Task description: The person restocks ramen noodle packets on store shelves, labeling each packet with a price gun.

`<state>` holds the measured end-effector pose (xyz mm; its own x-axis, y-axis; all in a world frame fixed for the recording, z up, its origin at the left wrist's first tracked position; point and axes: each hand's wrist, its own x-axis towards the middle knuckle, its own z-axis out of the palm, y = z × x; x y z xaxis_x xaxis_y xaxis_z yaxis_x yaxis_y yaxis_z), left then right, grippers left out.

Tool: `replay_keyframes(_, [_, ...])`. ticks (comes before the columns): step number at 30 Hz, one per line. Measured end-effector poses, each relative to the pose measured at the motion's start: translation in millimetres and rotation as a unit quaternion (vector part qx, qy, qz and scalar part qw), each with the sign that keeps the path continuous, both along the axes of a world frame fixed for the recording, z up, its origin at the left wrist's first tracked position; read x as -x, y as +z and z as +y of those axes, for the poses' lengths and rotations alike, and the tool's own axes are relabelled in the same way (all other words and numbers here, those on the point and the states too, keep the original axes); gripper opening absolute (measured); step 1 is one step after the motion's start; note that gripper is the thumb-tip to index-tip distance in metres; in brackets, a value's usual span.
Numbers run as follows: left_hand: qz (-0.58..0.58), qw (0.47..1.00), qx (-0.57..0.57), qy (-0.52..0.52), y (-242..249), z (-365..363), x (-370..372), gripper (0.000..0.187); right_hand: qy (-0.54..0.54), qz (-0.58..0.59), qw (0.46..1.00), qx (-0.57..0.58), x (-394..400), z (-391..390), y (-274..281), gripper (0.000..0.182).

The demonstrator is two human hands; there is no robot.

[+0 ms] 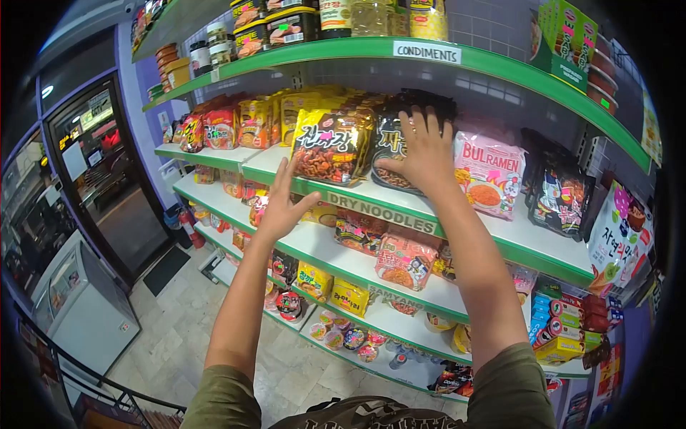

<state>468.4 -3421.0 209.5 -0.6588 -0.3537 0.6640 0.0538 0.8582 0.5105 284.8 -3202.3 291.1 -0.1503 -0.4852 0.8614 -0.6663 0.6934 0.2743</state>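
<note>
Black noodle packets stand in a row on a white shelf with green edging, above the label reading DRY NOODLES. The person's right hand lies over the front one, its fingers spread wide across the upper part and the thumb stretched toward the left; nothing is gripped. Just to the left stands a row of yellow-topped noodle packets, pictured with dark noodles on the front. The left hand is raised beside the lower left edge of that row, its fingers parted and the thumb pointing right, holding nothing; whether it touches the packaging cannot be told. Right of the right hand, a pink BULRAMEN packet leans back on the same shelf, followed by dark packets. Overhead, another shelf carries a CONDIMENTS sign.
</note>
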Motion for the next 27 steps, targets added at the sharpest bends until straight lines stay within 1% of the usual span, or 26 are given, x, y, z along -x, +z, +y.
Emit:
replay_keyframes(4, [0.026,1.000,-0.002,-0.017,-6,1,5,0.086,-0.024,-0.019,1.000,-0.002,-9,-1,-1,0.094])
replay_keyframes(7, [0.018,0.999,-0.006,-0.031,-11,3,3,0.088,-0.037,0.000,0.999,0.015,-18,-1,-6,0.093])
replay_keyframes(11, [0.018,0.999,-0.024,-0.036,-20,8,-1,0.089,-0.068,-0.040,0.996,-0.030,-14,-4,-1,0.095])
replay_keyframes(12, [0.039,0.998,-0.031,-0.043,-24,8,-1,0.092,-0.071,-0.051,0.996,-0.036,-13,-5,1,0.096])
replay_keyframes(15, [0.020,0.998,-0.048,-0.043,-38,11,-10,0.093,-0.079,-0.083,0.992,-0.054,-13,-10,5,0.097])
replay_keyframes(20, [-0.011,0.996,-0.078,-0.040,-70,16,-38,0.091,-0.077,-0.072,0.994,-0.040,-27,-7,3,0.096])
replay_keyframes(21, [-0.015,0.995,-0.086,-0.049,-78,16,-46,0.091,-0.070,-0.059,0.995,-0.032,-28,-6,3,0.093])
replay_keyframes(24, [-0.030,0.994,-0.098,-0.035,-108,20,-74,0.089,-0.048,0.001,0.999,-0.018,-36,-3,3,0.086])
replay_keyframes(25, [-0.046,0.991,-0.118,-0.030,-118,24,-85,0.088,-0.027,0.018,0.999,-0.006,-44,-1,3,0.082])
replay_keyframes(27, [-0.061,0.986,-0.155,-0.017,-142,31,-107,0.088,0.055,0.060,0.997,0.007,-59,7,-4,0.075])
